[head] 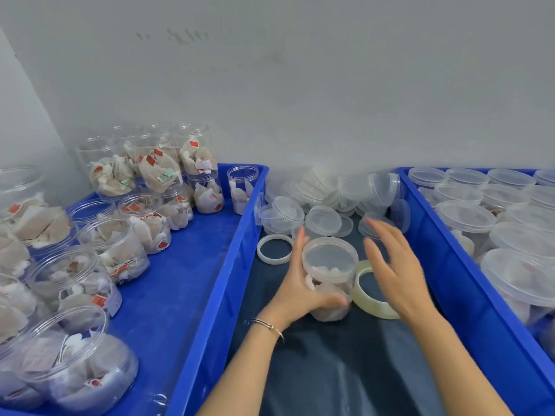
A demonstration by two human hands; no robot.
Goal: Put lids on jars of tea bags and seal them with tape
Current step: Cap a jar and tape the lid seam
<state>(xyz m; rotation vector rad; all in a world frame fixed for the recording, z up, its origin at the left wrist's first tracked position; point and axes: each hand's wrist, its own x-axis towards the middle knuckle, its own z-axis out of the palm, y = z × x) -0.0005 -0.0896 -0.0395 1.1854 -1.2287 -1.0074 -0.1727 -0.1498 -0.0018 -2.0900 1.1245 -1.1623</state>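
Jar (329, 283) (lidded) sits gripped in left hand (300, 283).

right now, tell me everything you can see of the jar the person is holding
The jar is a clear plastic cylinder with a translucent lid already on top. White tea bags show through its wall. It stands roughly upright on the dark sheet between the two blue trays. The left hand grips its side, thumb curled across the front. A roll of clear tape lies against its right side. The right hand hovers open beside it, not touching.
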